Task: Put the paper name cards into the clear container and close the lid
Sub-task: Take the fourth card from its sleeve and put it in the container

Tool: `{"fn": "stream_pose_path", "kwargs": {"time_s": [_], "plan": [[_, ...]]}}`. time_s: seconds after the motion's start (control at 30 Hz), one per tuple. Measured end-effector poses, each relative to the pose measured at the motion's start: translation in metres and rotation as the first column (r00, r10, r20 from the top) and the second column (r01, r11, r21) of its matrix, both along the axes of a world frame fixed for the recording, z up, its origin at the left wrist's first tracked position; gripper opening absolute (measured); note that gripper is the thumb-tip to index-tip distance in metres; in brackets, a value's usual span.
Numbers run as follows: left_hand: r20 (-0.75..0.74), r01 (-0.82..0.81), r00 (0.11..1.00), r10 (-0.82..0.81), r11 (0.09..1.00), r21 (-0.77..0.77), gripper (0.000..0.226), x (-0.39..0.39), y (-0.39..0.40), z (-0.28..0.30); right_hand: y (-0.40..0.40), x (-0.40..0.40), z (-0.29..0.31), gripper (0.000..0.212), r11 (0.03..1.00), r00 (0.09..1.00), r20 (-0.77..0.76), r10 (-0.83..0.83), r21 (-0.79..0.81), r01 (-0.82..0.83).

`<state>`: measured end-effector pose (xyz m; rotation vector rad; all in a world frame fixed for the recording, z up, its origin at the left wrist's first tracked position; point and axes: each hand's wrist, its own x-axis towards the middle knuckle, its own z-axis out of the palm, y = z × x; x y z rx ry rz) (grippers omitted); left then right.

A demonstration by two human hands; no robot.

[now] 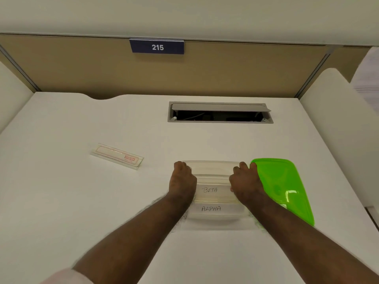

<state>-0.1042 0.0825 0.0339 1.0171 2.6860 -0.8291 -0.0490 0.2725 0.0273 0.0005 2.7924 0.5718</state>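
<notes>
A clear container point(214, 166) stands open on the white desk. Inside it, a folded paper card marked ALPHA point(211, 209) lies at the near end. A second card marked BETA point(209, 190) sits just behind it, between my hands. My left hand point(182, 181) is at the card's left end and my right hand point(245, 182) at its right end. Both have their fingers curled over the container's sides. The green lid point(285, 187) lies flat just to the right of the container, touching my right hand.
A clear plastic name-card holder with a red label point(117, 156) lies to the left. An open cable hatch point(220, 112) is set into the desk at the back. A beige partition with a sign reading 215 point(157, 47) closes the far side.
</notes>
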Motion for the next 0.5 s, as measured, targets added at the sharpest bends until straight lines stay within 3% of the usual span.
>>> {"fn": "stream_pose_path", "kwargs": {"time_s": [0.17,0.3,0.4,0.5], "plan": [[0.018,0.009,1.0,-0.009,1.0,-0.003,0.024,-0.004,0.001,-0.006,0.0,-0.002,-0.002,0.026,1.0,1.0,0.004,0.004,-0.026,-0.004],[0.03,-0.015,1.0,0.006,0.944,0.33,0.02,-0.007,-0.009,0.001,-0.001,-0.007,0.0,0.048,0.991,0.996,-0.061,-0.063,-0.118,0.055],[-0.051,0.021,0.999,0.009,0.826,0.564,0.025,-0.011,-0.027,0.012,-0.009,-0.013,0.012,0.039,0.968,0.972,-0.219,-0.091,-0.248,0.035],[-0.138,0.017,0.984,0.115,0.707,0.707,0.031,-0.026,-0.057,0.018,-0.025,-0.025,0.028,0.03,0.933,0.925,-0.372,-0.077,-0.353,-0.065]]}}
